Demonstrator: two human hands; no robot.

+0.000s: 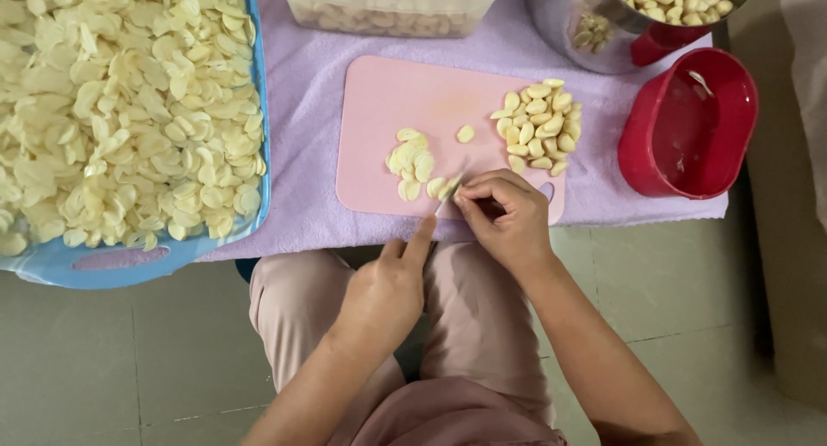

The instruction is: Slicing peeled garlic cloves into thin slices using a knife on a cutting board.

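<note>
Right hand [508, 218] closed around a small knife [448, 198], blade on the pink plastic cutting board [413, 110]; left hand [388, 291] steadies a garlic clove [451, 186] under the blade with extended forefinger, other fingers curled; cut slices [412, 164] lie just beside, whole peeled cloves [538, 127] near; blue tray of sliced garlic [258, 136] to the left on the desk. Risk: fingertip sits close to the edge; a slippery clove could roll and the blade nick it.
</note>
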